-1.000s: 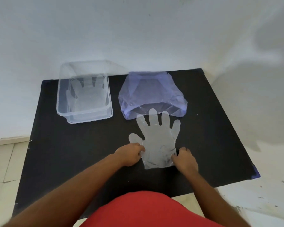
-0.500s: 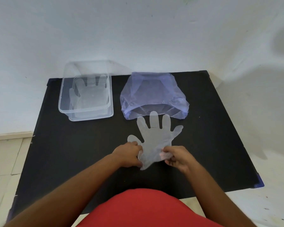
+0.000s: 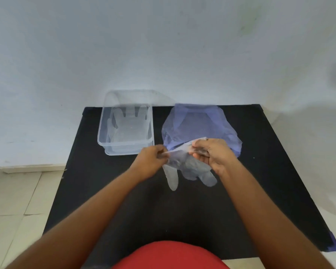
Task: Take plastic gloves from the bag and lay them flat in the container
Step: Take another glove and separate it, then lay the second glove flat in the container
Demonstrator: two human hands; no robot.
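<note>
A clear plastic glove (image 3: 184, 167) hangs above the black table, its cuff stretched between both hands and its fingers drooping down. My left hand (image 3: 150, 163) pinches the cuff's left edge. My right hand (image 3: 211, 152) grips the cuff's right edge. Behind the hands lies the bluish plastic bag (image 3: 198, 125), its mouth toward me. The clear container (image 3: 105, 133) stands at the back left of the table with a glove (image 3: 128, 127) lying flat inside it.
The black table (image 3: 109, 191) sits against a white wall. Tiled floor shows to the left. A red garment (image 3: 169, 255) fills the bottom edge of the view.
The glove lay flat on the table in front of the bag. Both hands took its cuff and lifted it off the table, so it now hangs fingers down.
</note>
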